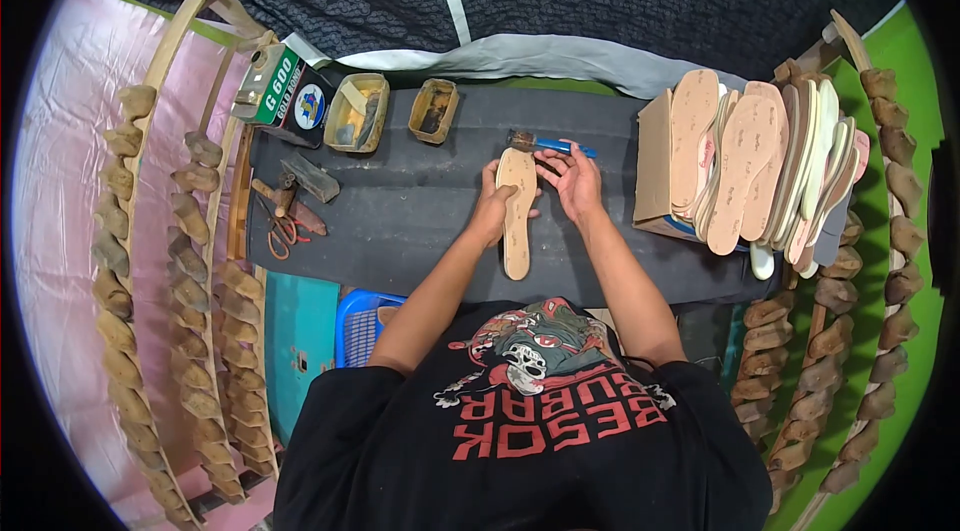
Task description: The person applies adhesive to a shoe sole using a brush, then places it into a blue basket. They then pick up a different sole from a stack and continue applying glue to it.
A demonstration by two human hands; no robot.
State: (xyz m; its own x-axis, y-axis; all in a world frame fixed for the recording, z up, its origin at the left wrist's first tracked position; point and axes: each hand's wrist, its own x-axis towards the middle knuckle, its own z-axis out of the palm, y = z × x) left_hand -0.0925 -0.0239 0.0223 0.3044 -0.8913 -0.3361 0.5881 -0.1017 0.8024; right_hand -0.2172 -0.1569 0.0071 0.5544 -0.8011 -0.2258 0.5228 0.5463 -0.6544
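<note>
A tan insole (516, 246), printed with small marks, is held over the dark work table by my left hand (490, 210), its thumb lying across the upper face. My right hand (575, 183) grips a brush by its blue handle (585, 150), palm turned partly up. The brush's dark, stained head (521, 141) is at the insole's top end; whether it touches cannot be made out. Some fingers of my left hand are hidden under the insole.
At the right, many insoles (745, 166) stand by a cardboard box (655, 161). Two stained trays (358, 136) and a glue can (283, 91) sit at the back left. A hammer (283, 196) and scissors (285, 234) lie at left. Racks of shoe lasts (195, 261) flank the table.
</note>
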